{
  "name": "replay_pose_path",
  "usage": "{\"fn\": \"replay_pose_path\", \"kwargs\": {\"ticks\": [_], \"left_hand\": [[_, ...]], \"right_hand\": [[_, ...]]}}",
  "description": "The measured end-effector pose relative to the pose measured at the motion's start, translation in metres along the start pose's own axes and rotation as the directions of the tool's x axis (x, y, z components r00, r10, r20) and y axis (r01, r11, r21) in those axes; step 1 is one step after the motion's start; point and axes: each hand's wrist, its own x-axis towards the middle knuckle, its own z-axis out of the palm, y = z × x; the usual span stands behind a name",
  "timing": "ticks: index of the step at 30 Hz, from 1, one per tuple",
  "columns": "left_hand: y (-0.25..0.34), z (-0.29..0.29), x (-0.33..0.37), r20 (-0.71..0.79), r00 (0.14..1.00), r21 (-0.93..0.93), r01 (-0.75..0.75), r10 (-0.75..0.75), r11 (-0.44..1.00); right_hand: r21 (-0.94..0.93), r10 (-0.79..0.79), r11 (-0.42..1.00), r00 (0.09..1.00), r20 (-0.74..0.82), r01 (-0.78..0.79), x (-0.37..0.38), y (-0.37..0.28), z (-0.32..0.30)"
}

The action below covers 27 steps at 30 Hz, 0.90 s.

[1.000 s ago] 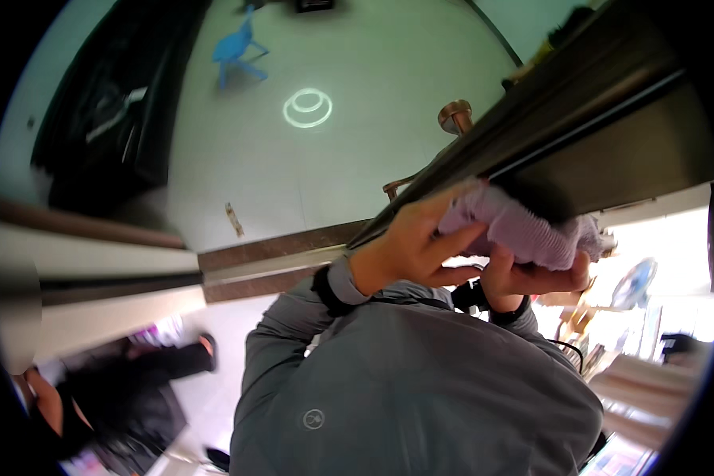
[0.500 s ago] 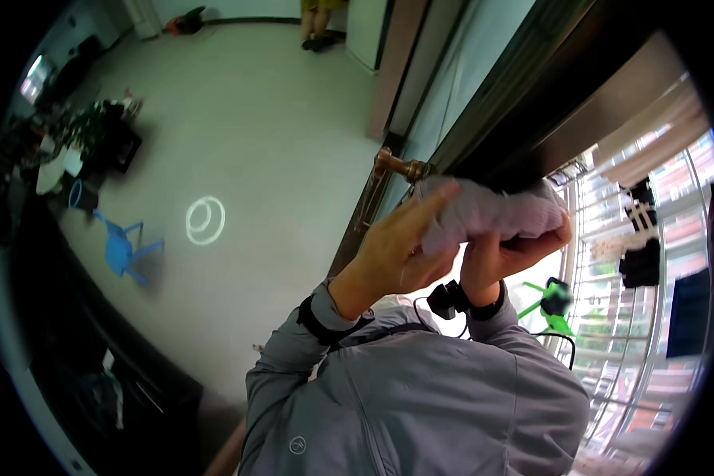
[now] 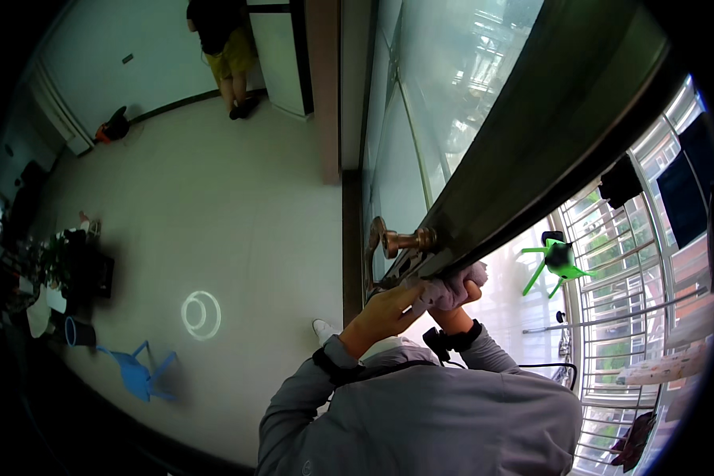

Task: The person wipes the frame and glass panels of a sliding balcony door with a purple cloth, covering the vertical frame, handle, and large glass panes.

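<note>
A greyish-pink cloth [image 3: 450, 291] is bunched up between my two hands, against the edge of a dark door [image 3: 523, 151]. My left hand [image 3: 382, 316] pinches its left end with the fingers closed. My right hand [image 3: 457, 316] grips the other end from below, its fingers partly hidden by the cloth. Just above the hands, a bronze-coloured door handle [image 3: 404, 241] sticks out from the door; neither hand is on it. Both of my wrists carry black straps, and a small black device sits at the right one.
A blue stool [image 3: 137, 374] and a dark bin [image 3: 79, 332] stand on the floor at left. Beyond the door at right are a green chair [image 3: 559, 260], a barred window [image 3: 611, 246] and hanging clothes. Another person [image 3: 228, 55] stands at the far wall.
Both hands and the cloth have moved lower on the door edge, from beside the handle to below it. The cloth is more crumpled, and the view has shifted, showing more of the door.
</note>
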Motion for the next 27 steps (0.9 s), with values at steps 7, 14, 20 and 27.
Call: {"fn": "replay_pose_path", "kwargs": {"ticks": [7, 14, 20, 27], "left_hand": [[0.019, -0.045, 0.053, 0.07, 0.748, 0.229, -0.656, 0.66, 0.719], [0.062, -0.083, 0.115, -0.149, 0.63, -0.05, -0.775, 0.762, 0.63], [0.042, -0.079, 0.114, -0.063, 0.622, -0.358, -0.744, 0.781, 0.564], [0.035, -0.108, 0.152, -0.169, 0.605, -0.606, -0.686, 0.778, 0.402]], "right_hand": [[-0.005, 0.477, 0.865, 0.824, -0.306, -0.503, 0.006, -0.017, 0.0], [-0.606, -0.07, 0.795, 0.996, -0.046, 0.028, 0.135, -0.041, -0.029], [-0.627, 0.127, 0.757, 0.983, -0.136, -0.185, 0.097, -0.06, -0.01], [-0.733, 0.056, 0.616, 0.944, -0.326, -0.29, 0.153, -0.096, 0.009]]}}
